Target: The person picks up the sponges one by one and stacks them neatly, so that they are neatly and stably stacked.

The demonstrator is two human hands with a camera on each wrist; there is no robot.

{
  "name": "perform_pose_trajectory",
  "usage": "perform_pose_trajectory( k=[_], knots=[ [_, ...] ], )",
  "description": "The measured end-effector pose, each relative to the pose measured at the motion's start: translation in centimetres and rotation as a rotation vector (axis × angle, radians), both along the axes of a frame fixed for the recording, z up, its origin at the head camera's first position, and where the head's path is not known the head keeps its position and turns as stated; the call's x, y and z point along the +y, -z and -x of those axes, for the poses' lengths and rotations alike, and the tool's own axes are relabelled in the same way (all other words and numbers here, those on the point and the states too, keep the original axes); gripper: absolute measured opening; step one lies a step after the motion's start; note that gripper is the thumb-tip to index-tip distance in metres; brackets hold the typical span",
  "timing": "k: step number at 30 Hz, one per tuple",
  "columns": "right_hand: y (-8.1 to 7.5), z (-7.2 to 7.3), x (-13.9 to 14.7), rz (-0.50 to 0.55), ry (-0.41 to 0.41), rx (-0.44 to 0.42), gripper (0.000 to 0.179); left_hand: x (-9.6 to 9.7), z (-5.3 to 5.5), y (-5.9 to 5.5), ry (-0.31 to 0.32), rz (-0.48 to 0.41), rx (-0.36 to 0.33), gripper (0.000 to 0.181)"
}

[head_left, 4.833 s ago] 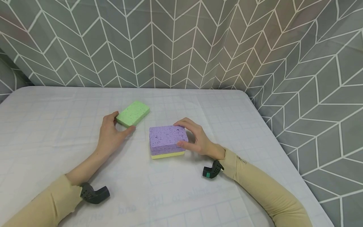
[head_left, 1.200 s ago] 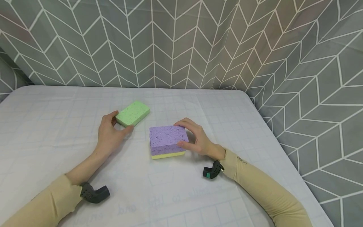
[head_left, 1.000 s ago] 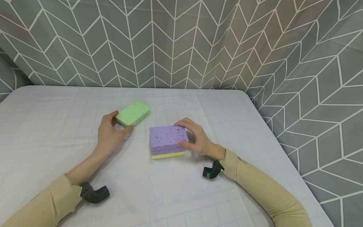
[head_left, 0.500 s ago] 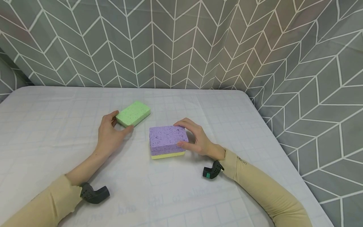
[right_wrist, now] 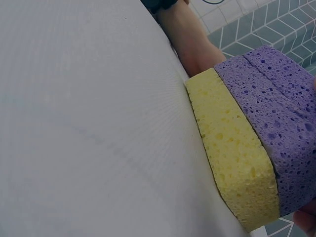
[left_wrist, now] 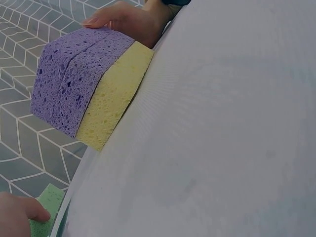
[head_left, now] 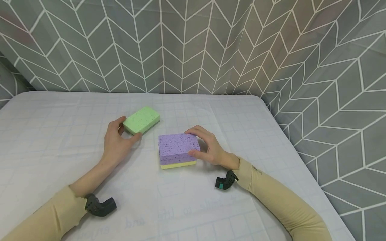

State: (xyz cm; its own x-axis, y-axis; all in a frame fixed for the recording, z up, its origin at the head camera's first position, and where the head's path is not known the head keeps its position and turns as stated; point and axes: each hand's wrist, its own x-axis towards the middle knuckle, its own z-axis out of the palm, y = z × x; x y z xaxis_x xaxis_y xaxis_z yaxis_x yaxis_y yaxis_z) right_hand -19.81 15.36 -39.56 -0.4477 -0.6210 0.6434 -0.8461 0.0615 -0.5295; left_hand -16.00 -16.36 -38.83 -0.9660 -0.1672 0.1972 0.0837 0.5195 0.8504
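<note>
A speckled green sponge (head_left: 141, 120) lies aslant on the table, left of centre in the head view. My left hand (head_left: 116, 142) holds it by its near-left end, thumb at the near corner and fingers at the left one. In the middle stands a stack: purple sponge (head_left: 178, 145) with a seam that suggests two layers, over a yellow sponge (head_left: 178, 165). My right hand (head_left: 211, 147) grips the purple part from the right, thumb on the near side, fingers at the far edge. The right wrist view shows the yellow sponge (right_wrist: 237, 153) flush beneath the purple one.
A white cloth with faint grid lines and lettering covers the table (head_left: 144, 194). Grey curtain (head_left: 169, 47) with white chevrons hangs behind and along the right side. Black wrist cameras (head_left: 101, 206) jut inward from both sleeves.
Compared with the earliest frame, my left hand and thumb have shifted very slightly left. The right hand and the purple and yellow stack have stayed put.
</note>
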Motion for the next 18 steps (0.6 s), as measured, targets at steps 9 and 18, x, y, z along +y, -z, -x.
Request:
perform_pose_trajectory(
  k=[9,18],
  knots=[
    [-0.05,0.00,-0.04,0.003,-0.009,-0.007,0.061,0.10,0.08,0.10,0.007,-0.004,0.033,0.078],
    [0.03,0.08,0.01,0.001,-0.003,-0.010,0.062,0.30,0.02,0.09,0.020,-0.002,0.045,0.077]
  ],
)
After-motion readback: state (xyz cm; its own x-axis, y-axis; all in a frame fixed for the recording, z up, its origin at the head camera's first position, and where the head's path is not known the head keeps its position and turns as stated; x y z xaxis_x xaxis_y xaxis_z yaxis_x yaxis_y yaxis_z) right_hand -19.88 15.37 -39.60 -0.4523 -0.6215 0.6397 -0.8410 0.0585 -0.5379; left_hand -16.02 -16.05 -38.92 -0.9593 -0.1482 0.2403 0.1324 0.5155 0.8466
